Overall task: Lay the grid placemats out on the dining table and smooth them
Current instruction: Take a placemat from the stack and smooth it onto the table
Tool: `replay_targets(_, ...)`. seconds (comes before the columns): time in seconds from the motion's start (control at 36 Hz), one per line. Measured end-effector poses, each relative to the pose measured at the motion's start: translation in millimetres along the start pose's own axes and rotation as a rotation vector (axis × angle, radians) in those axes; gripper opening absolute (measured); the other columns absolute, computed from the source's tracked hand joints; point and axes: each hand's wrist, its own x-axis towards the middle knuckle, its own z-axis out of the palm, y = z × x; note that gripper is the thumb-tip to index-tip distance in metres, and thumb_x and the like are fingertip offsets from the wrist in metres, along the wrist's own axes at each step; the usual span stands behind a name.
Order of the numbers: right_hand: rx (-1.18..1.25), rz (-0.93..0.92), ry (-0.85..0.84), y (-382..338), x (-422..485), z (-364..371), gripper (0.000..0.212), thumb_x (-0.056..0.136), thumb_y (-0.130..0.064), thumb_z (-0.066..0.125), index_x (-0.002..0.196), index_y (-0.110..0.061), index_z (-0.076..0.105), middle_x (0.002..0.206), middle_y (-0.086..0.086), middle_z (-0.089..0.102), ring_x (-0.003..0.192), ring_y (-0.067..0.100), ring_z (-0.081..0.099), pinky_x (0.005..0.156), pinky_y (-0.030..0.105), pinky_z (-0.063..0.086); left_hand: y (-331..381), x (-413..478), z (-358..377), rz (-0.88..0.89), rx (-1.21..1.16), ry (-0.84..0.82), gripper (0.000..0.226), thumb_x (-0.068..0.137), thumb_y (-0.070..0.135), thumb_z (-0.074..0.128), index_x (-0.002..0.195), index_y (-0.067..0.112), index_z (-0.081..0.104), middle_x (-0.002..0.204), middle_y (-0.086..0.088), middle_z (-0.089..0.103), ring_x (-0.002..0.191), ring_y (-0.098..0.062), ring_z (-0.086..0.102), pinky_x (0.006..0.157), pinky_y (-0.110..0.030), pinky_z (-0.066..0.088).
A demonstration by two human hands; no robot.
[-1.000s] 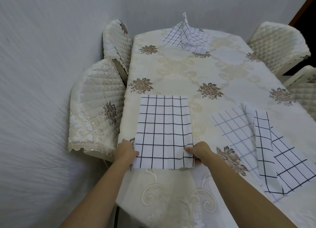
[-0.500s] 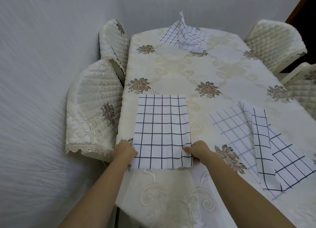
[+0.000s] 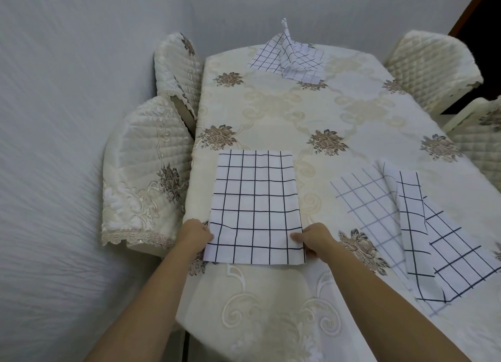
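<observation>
A white placemat with a black grid [image 3: 254, 204] lies flat near the front left edge of the dining table [image 3: 284, 117], which wears a cream floral cloth. My left hand [image 3: 193, 235] pinches its near left edge. My right hand [image 3: 314, 238] pinches its near right edge. A small ripple shows near the left hand. To the right, a folded, rumpled grid placemat [image 3: 412, 226] lies askew, one part turned over the rest. At the far end, another grid placemat [image 3: 287, 59] is crumpled with a corner sticking up.
Two chairs in quilted cream covers [image 3: 141, 177] [image 3: 176, 66] stand tight against the table's left side, by the grey wall. Two more covered chairs [image 3: 431, 63] [image 3: 479, 139] stand on the right. The tablecloth hangs over the near edge.
Both hands keep their hold on the near edge of the placemat. The mat has barely shifted; only the view moved slightly.
</observation>
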Motion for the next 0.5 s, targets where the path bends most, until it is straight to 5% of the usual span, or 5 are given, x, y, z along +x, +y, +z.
replay_targets(0.19,-0.019,0.011,0.012,-1.2,0.0,1.2,0.047,0.082,-0.013,0.067,0.050,-0.011,0.032,0.051,0.005,0.033,0.047,0.017,0.033,0.048,0.025,0.026,-3.4,-0.7,1.1,0.073,0.015,0.021,0.023,0.084,0.010,0.066,0.065,0.012,0.053,0.079,-0.004,0.053,0.078,-0.018,0.050,0.068,-0.023,0.037)
replay_targets(0.31,-0.055,0.006,0.027,-1.7,0.5,2.3,0.051,0.083,-0.015,0.066,0.049,-0.012,0.028,0.049,0.004,0.029,0.046,0.017,0.029,0.047,0.024,0.022,-5.6,2.1,1.5,0.077,0.005,0.028,0.012,0.085,0.013,0.066,0.088,0.001,0.067,0.090,-0.005,0.057,0.085,-0.019,0.053,0.073,-0.023,0.039)
replay_targets(0.5,-0.085,-0.002,0.047,-0.7,2.6,4.4,0.055,0.082,-0.019,0.068,0.049,-0.013,0.024,0.049,0.003,0.025,0.045,0.017,0.025,0.048,0.026,0.019,-8.4,2.9,4.4,0.050,0.033,0.056,0.038,0.086,0.019,0.065,0.054,0.014,0.045,0.089,-0.008,0.062,0.086,-0.022,0.058,0.074,-0.028,0.043)
